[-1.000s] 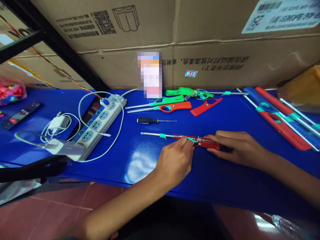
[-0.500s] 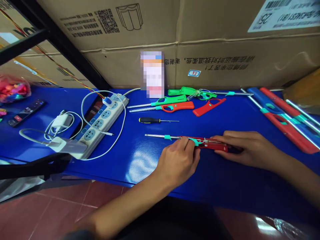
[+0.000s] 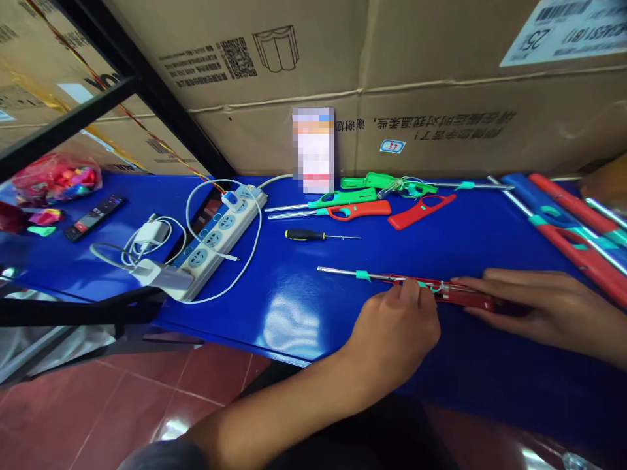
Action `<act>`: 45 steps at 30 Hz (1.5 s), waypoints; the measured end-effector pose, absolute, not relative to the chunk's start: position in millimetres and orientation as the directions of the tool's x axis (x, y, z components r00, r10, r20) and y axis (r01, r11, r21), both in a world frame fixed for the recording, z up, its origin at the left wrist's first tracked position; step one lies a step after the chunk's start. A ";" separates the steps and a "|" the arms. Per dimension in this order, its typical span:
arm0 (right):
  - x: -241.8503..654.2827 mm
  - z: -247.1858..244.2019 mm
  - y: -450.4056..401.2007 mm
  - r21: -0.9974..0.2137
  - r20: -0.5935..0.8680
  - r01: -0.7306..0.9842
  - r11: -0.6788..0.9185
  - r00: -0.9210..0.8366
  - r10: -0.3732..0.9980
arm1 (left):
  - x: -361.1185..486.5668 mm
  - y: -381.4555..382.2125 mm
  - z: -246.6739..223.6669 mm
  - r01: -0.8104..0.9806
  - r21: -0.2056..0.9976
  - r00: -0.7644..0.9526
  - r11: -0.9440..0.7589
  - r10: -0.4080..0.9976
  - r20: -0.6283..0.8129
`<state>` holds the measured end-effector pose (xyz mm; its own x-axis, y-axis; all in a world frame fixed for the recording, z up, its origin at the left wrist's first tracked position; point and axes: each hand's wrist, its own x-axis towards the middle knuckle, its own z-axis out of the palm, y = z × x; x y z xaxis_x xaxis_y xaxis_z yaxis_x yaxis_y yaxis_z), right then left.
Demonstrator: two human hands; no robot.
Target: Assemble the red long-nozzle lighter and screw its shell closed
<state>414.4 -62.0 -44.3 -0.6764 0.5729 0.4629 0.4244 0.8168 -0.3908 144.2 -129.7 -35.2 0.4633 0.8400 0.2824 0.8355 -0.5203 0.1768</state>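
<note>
A red long-nosed gas lighter (image 3: 470, 301) lies low over the table, its casing open and inner parts showing. Its metal barrel (image 3: 337, 272) points left and carries a turquoise piece. My left hand (image 3: 399, 333) pinches it around the trigger area, hiding part of the casing. At the handle's end, my right hand (image 3: 533, 303) grips with thumb and fingers on either side. Behind them lie a screwdriver (image 3: 304, 235) with a black and yellow handle, a loose red casing half (image 3: 422, 212), an orange lighter (image 3: 365, 209) and a green lighter (image 3: 355, 196).
A white power strip (image 3: 220, 241) with cables stands left. Green lighter parts (image 3: 382, 181) lie at the back, near a propped phone (image 3: 316, 153). Several lighters (image 3: 563, 238) are piled right. A remote (image 3: 95, 217) and bagged balloons (image 3: 59, 179) sit far left; cardboard boxes (image 3: 441, 78) line the back.
The camera view has turned a little to the left. Both hands and the red lighter have shifted slightly right along the table, with the grips much the same.
</note>
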 end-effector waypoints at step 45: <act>420.8 -43.4 -60.6 -0.372 0.383 0.485 0.792 -0.697 0.606 | 154.8 -115.6 -31.2 0.876 0.223 0.400 -0.428 0.902 0.163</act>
